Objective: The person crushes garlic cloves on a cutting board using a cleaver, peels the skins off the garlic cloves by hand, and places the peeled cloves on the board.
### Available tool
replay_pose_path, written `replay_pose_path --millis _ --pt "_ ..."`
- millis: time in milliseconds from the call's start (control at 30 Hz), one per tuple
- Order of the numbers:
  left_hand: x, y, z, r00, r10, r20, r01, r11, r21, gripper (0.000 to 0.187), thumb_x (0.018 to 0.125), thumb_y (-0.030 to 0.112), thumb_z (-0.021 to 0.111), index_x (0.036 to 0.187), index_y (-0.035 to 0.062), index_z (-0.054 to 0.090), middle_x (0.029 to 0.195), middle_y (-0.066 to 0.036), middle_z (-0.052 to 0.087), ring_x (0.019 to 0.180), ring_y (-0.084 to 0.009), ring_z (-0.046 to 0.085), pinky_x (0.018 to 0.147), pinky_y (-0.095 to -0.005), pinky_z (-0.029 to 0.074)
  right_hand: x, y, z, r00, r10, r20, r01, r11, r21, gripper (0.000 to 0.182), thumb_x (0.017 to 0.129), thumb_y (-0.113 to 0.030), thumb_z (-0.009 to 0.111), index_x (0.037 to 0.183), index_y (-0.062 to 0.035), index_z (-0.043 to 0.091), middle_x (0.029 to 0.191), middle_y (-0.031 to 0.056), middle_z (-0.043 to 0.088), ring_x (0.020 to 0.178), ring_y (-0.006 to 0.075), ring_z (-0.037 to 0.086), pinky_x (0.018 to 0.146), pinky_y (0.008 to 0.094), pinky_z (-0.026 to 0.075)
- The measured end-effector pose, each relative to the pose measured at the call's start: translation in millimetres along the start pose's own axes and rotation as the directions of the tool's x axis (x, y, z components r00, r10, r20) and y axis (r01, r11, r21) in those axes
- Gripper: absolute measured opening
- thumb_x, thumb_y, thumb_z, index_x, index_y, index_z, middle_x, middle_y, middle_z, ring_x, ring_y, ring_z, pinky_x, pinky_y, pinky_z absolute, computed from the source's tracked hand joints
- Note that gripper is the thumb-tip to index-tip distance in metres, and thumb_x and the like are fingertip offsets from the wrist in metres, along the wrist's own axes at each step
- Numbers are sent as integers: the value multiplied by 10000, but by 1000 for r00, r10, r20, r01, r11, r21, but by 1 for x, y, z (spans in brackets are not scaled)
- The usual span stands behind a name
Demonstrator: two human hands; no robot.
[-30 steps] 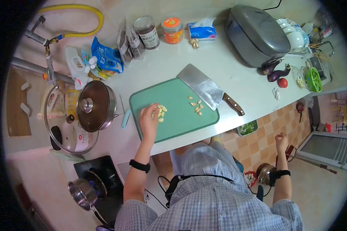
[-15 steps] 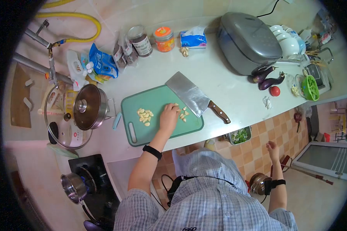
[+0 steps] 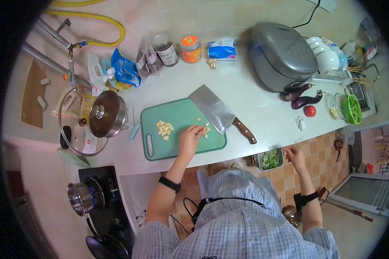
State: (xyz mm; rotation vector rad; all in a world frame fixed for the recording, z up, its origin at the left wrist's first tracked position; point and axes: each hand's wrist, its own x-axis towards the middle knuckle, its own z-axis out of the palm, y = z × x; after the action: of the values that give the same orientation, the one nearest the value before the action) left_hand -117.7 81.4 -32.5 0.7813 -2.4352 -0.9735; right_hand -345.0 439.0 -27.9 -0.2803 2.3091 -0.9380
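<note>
On the green cutting board (image 3: 177,149), my left hand (image 3: 189,141) has thumb and fingers pinched together at a few small garlic cloves (image 3: 208,128). What sits between the fingertips is too small to make out. One more clove lies just above the hand. A pile of peeled garlic cloves (image 3: 164,128) rests on the board to the left. Across the board's right edge lies a cleaver (image 3: 215,110), its wooden handle over the counter. My right hand (image 3: 294,156) hangs past the counter's front edge, fingers loosely bent and apart, with nothing visible in them.
Behind the board stand jars (image 3: 165,51), a tissue pack (image 3: 222,51) and a garlic bulb (image 3: 212,63). A grey cooker (image 3: 285,56), eggplants (image 3: 307,101) and a tomato (image 3: 310,111) are at right. Left are a lidded pot (image 3: 108,114) and a saucepan (image 3: 80,198) on a lit burner.
My left hand has gone from lying over the board to a pinch at the small cloves, uncovering one clove above it. My right hand has moved left, nearer the counter edge.
</note>
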Motion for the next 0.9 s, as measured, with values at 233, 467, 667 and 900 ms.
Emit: replay_pose_path --millis 233,467,667,900 --pt "-15 103 -11 914 -49 404 357 571 -739 216 861 89 530 995 -69 588 901 -93 622 782 -132 597 709 -254 491 -32 -109 34 835 -547 -62 544 800 253 256 738 -58 661 983 -32 589 1006 65 538 866 132 548 740 256 460" --pt "-25 166 -3 805 -13 593 543 420 -728 245 882 133 509 1026 -54 575 892 -74 609 816 -121 579 773 -246 472 -88 -160 33 675 -737 -33 686 611 395 225 743 -8 642 966 -33 626 916 69 554 784 127 558 683 233 469" --pt "-23 195 13 774 28 632 517 548 -657 247 881 142 514 1017 -54 579 868 -61 605 794 -110 572 756 -234 470 -90 -132 16 684 -713 -154 713 607 351 193 754 -23 630 948 -26 627 877 72 563 767 143 558 680 244 459" --pt "-28 219 39 704 41 709 584 533 -612 244 882 153 515 994 -51 586 856 -60 605 769 -107 573 712 -225 477 -99 -104 -14 660 -714 -233 746 589 311 188 762 -46 628 948 -21 623 867 70 562 742 155 569 667 248 454"
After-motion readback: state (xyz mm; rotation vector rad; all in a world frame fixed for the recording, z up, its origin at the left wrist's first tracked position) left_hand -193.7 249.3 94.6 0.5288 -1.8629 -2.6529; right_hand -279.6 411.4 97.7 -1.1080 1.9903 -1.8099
